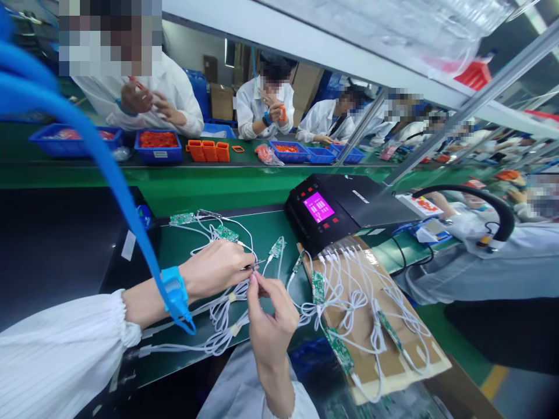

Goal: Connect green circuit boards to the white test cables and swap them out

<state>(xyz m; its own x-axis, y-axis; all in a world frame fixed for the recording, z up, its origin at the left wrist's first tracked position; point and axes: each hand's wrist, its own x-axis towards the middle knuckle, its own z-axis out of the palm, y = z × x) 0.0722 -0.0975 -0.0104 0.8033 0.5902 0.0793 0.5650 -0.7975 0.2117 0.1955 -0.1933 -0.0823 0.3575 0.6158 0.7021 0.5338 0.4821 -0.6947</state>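
Note:
Over the green bench, my left hand [215,269] is closed on a small circuit board [257,263], seen nearly edge-on. My right hand [273,311] pinches with thumb and forefinger at the near edge of that board; whatever lies between those fingertips is too small to make out. Behind my left hand are green circuit boards [227,233] joined to white cables. Another board [276,248] lies just beyond my fingers. Bundled white cables [220,314] run beneath both hands. A blue wrist strap [174,285] with a coiled blue cord circles my left wrist.
A black tester [338,206] with a lit magenta screen feeds white cables across a cardboard sheet [393,366] holding several boards. A black box [56,238] stands left. Across the line, co-workers handle orange parts beside blue bins [158,152]. The blue cord [117,180] hangs close in front.

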